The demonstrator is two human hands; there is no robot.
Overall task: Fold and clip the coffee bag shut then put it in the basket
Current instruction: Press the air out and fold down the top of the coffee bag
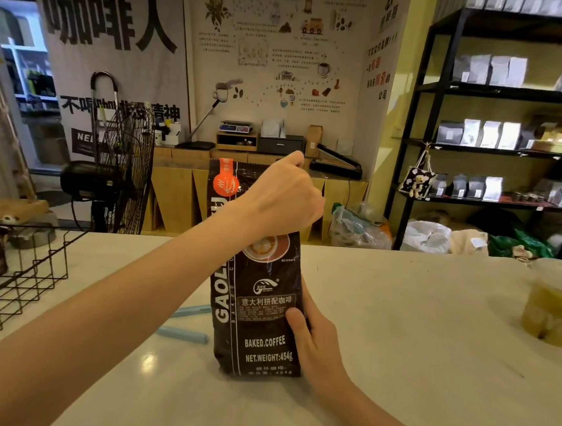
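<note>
The table [397, 339] carries a wire basket [15, 279] at far left and the upright coffee bag [260, 329] at centre. The left hand [284, 196] grips its top, the right hand [317, 336] clasps its side. Flattening the top before creasing would help; the blue clip [182, 334] lies just beside it.

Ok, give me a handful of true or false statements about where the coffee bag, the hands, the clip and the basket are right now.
1. The coffee bag stands upright on the counter. True.
2. The left hand is at the bag's top. True.
3. The right hand rests flat on the counter. False: it grips the bag's lower side.
4. The blue clip is on the bag. False: it lies on the counter beside it.
5. The wire basket sits on the right. False: it is at the left.
</note>
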